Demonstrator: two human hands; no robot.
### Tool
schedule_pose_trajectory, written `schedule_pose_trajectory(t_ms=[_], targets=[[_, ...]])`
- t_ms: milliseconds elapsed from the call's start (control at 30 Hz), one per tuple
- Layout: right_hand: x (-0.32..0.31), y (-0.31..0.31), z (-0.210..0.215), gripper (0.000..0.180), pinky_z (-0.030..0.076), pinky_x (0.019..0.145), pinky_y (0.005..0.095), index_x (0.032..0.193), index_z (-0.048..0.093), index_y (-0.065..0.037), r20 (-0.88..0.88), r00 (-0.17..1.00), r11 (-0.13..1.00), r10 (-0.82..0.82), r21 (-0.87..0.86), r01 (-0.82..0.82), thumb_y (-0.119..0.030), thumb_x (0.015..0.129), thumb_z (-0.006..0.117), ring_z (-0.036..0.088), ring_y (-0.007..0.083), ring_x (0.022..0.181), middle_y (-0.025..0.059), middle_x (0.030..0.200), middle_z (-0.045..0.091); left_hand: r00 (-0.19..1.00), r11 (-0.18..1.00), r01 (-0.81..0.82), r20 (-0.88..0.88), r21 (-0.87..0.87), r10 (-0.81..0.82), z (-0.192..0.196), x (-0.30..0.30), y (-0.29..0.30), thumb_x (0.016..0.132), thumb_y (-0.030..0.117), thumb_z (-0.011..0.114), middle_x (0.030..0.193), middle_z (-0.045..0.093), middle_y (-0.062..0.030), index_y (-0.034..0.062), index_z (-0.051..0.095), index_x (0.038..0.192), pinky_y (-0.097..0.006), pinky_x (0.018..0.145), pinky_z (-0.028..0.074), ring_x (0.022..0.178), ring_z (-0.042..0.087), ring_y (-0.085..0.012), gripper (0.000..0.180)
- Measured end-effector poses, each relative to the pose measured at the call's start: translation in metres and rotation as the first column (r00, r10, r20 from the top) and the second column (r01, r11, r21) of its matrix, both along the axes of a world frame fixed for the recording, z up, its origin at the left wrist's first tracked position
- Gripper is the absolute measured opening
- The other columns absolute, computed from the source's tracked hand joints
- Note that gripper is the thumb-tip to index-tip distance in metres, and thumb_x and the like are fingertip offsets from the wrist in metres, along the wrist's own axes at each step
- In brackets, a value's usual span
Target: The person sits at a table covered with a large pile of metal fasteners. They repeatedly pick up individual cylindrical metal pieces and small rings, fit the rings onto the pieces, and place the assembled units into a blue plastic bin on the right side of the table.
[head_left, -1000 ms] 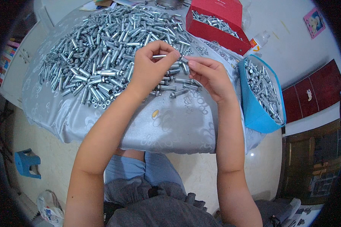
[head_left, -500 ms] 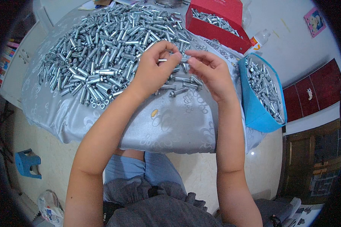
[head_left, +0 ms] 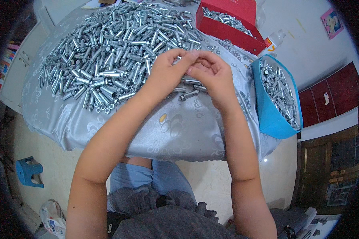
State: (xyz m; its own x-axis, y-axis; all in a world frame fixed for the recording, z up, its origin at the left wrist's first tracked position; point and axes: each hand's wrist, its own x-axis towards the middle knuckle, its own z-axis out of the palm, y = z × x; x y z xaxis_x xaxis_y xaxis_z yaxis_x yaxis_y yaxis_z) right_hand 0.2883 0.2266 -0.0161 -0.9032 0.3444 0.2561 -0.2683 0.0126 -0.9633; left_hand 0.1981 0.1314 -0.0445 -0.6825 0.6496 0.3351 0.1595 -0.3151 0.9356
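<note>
My left hand (head_left: 169, 68) and my right hand (head_left: 214, 76) meet above the front right edge of a big pile of metal expansion bolts (head_left: 119, 47). Thumbs and fingertips of both are pinched together around one expansion bolt, which the fingers now hide almost fully; half a second ago its shank and sleeve showed between them. Just below the hands, a few loose expansion bolts lie on the cloth, one of them a little nearer me (head_left: 188, 95). Small nuts (head_left: 107, 111) lie at the pile's near edge.
A silver-grey patterned cloth (head_left: 179, 139) covers the table. To the right stands a blue fabric bin (head_left: 273, 119) full of bolts. An open red box (head_left: 227, 30) with more bolts sits at the back right, beside a plastic bottle (head_left: 272, 42). A blue stool (head_left: 29, 172) is on the floor at left.
My right hand has moved left and closed up against my left hand. The bolt that showed between them is now covered by fingers.
</note>
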Motion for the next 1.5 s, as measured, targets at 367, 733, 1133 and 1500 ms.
schedule_pose_trajectory(t_ms=[367,733,1133,1500], targets=[[0.003,0.016,0.002,0.024,0.047,0.07,0.0236,0.099,0.058,0.002,0.144,0.986,0.988,-0.082,0.144,0.061,-0.012,0.079,0.059,0.058,0.0131,0.08,0.0086,0.088,0.062,0.999,0.991,-0.007,0.041,-0.133,0.012,0.009,0.002,-0.008,0.082,0.025,0.057,0.071,0.06,-0.0036,0.0007,0.064,0.086,-0.019,0.052,0.039,0.06,0.049,-0.0057,0.026],[0.013,0.095,-0.008,0.019,0.045,0.068,0.0268,0.086,0.063,0.0,-0.039,0.742,0.668,-0.67,0.404,0.625,-0.015,0.074,0.062,0.058,0.0161,0.073,0.0103,0.079,0.063,0.985,0.978,-0.021,0.165,-0.207,0.056,0.016,0.0,-0.012,0.082,0.038,0.054,0.047,0.035,0.0062,0.0066,0.058,0.076,-0.021,0.038,0.023,0.04,0.031,-0.0042,0.032],[0.015,0.127,-0.031,0.038,0.044,0.077,0.0357,0.094,0.06,0.0,0.081,0.489,0.317,-0.868,0.849,0.423,-0.028,0.069,0.065,0.058,0.032,0.084,0.0236,0.089,0.059,0.984,0.964,-0.174,-0.061,-0.202,0.165,0.013,-0.001,-0.01,0.08,0.03,0.056,0.067,0.058,-0.0037,-0.0027,0.06,0.076,-0.023,0.059,0.038,0.063,0.047,-0.0086,0.033],[0.017,0.137,-0.038,0.04,0.044,0.08,0.038,0.094,0.06,0.001,0.129,0.494,0.385,-0.86,0.799,0.462,-0.027,0.067,0.067,0.057,0.0363,0.089,0.0268,0.091,0.058,0.985,0.974,-0.156,-0.103,-0.167,0.14,0.015,0.003,-0.011,0.081,0.03,0.056,0.061,0.051,0.0012,-0.0009,0.059,0.075,-0.021,0.052,0.032,0.057,0.04,-0.0052,0.031]])
